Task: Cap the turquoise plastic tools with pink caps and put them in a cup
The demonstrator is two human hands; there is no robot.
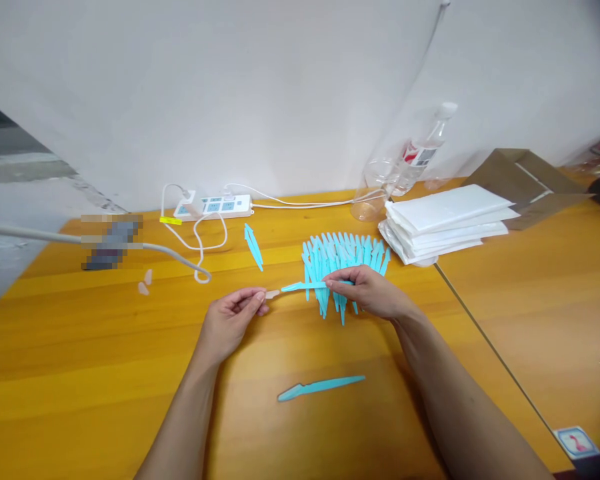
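Between thumb and fingers, my left hand pinches a small translucent blade cap. My right hand grips the handle of a turquoise eyebrow razor, its blade end pointing left at the cap; a narrow gap seems to separate the two. Beneath and behind my right hand lies a heap of similar turquoise razors, partly hidden by it. One razor rests on the table near me. Farther back, another turquoise piece or overlapping pair lies alone. Loose translucent caps sit at the left.
A power strip with white cables stands by the wall. A phone-like blurred object is at left. Behind the heap are a clear cup and a bottle. White packets and a cardboard box occupy the right of the table.
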